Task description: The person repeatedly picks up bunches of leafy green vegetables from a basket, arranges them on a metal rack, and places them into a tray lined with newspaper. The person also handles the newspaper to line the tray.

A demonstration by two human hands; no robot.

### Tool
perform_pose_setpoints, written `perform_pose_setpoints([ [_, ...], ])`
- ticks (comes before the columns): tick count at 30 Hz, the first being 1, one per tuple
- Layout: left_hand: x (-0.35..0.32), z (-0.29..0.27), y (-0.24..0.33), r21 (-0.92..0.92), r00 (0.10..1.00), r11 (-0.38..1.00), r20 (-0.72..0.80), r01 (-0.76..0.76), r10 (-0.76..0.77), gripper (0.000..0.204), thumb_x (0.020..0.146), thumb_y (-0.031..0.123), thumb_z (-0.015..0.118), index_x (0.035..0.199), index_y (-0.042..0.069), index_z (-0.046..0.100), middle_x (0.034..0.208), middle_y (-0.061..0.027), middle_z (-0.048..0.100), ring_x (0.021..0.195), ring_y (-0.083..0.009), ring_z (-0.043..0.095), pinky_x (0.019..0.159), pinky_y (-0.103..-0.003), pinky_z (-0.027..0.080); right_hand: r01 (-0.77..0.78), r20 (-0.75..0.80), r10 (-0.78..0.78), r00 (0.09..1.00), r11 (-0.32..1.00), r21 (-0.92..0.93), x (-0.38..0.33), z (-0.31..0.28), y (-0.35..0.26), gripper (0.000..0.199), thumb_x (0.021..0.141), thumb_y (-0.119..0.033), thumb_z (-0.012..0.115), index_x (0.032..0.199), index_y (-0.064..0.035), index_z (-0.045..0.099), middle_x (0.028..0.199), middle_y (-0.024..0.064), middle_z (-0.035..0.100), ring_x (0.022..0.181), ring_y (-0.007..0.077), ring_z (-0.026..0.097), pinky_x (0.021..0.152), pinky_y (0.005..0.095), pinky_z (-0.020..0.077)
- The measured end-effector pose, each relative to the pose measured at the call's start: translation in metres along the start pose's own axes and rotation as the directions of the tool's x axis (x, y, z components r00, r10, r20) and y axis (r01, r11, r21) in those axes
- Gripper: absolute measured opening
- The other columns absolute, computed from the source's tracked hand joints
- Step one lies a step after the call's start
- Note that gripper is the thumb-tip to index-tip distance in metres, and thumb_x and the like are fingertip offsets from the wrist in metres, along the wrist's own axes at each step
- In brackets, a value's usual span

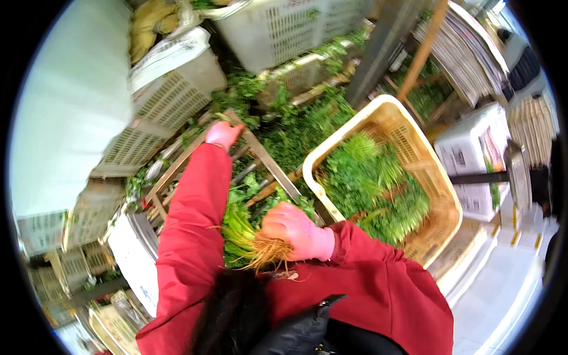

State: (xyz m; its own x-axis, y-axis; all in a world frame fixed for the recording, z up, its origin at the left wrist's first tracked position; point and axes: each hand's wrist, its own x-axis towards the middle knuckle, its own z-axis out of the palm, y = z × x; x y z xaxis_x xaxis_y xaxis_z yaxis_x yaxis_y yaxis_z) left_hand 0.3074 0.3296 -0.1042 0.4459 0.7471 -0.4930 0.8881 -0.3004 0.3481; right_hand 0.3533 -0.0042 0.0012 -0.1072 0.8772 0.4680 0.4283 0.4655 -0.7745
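My right hand (296, 231), in a pink glove, is closed around a bunch of leafy greens (236, 223) close against my body. Its pale green stems and brown stringy roots (266, 251) stick out on the left of the fist. My left arm is stretched forward, and my left hand (225, 135), also gloved in pink, is at the far corner of a wooden frame (266, 158). Its fingers are curled, with a small bit of pale green beside them; what they grip is partly hidden. To the right, a yellowish plastic crate (312, 171) holds leafy green bunches (373, 183).
Loose greens (302, 127) cover the ground beyond the frame. White slotted crates (177, 89) line the left, and another large crate (284, 35) stands at the back. A metal post (381, 53) rises behind the yellowish crate. Stacked flattened cardboard (461, 53) and a white package (473, 154) are at right.
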Motion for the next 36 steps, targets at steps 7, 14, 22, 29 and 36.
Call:
perform_pose_setpoints([
  [7,0.025,-0.085,-0.037,-0.767,0.780,0.255,-0.622,-0.588,-0.073,0.050,0.103,0.028,0.049,0.144,0.002,0.042,0.131,-0.0196,0.061,0.118,-0.0269,0.061,0.091,-0.037,0.053,-0.014,-0.157,0.020,0.987,0.999,0.040,-0.002,-0.004,0.006,0.024,0.079,-0.025,0.074,0.095,-0.0120,0.062,0.085,0.0051,0.058,0.085,0.0292,0.058,0.075,0.0409,0.0409],
  [14,-0.234,-0.016,0.024,-0.391,0.647,0.637,0.126,-0.664,0.752,0.114,0.056,0.031,0.092,0.148,-0.005,0.037,0.137,-0.0230,0.054,0.134,-0.0345,0.048,0.114,-0.043,0.035,-0.346,-0.403,0.340,0.850,0.936,0.059,0.022,-0.004,0.033,0.023,0.083,-0.027,0.073,0.083,-0.0074,0.062,0.076,0.0129,0.060,0.075,0.0371,0.061,0.070,0.0475,0.0479],
  [22,-0.311,0.087,-0.034,-0.081,0.588,0.659,-0.541,-0.748,0.601,0.109,0.056,0.035,0.091,0.142,-0.008,0.039,0.110,-0.0211,0.062,0.100,-0.0389,0.062,0.090,-0.048,0.048,-0.165,-0.026,0.163,0.986,0.956,-0.243,-0.012,0.019,-0.017,0.046,0.067,-0.041,0.084,0.101,-0.0137,0.068,0.092,0.0069,0.060,0.091,0.0309,0.062,0.088,0.0475,0.0491],
  [29,-0.325,0.036,-0.076,-0.281,0.450,0.499,-0.855,-0.820,0.259,0.092,0.073,0.005,0.065,0.154,-0.006,0.023,0.136,-0.0243,0.054,0.128,-0.0353,0.050,0.113,-0.045,0.033,-0.168,-0.128,0.144,0.981,0.965,-0.199,0.093,-0.005,-0.032,0.026,0.084,-0.015,0.073,0.105,-0.0007,0.066,0.097,0.0168,0.068,0.089,0.0279,0.070,0.077,0.0359,0.0557],
  [36,-0.376,0.058,-0.122,-0.386,0.335,0.348,-0.921,-0.854,-0.200,0.070,0.087,-0.008,0.040,0.155,-0.005,0.023,0.144,-0.0231,0.049,0.133,-0.0292,0.048,0.116,-0.039,0.029,-0.372,-0.331,0.217,0.918,0.761,-0.532,0.161,-0.069,-0.032,0.029,0.093,-0.021,0.058,0.113,-0.0031,0.066,0.110,0.0193,0.070,0.103,0.0330,0.066,0.087,0.0420,0.0535],
])
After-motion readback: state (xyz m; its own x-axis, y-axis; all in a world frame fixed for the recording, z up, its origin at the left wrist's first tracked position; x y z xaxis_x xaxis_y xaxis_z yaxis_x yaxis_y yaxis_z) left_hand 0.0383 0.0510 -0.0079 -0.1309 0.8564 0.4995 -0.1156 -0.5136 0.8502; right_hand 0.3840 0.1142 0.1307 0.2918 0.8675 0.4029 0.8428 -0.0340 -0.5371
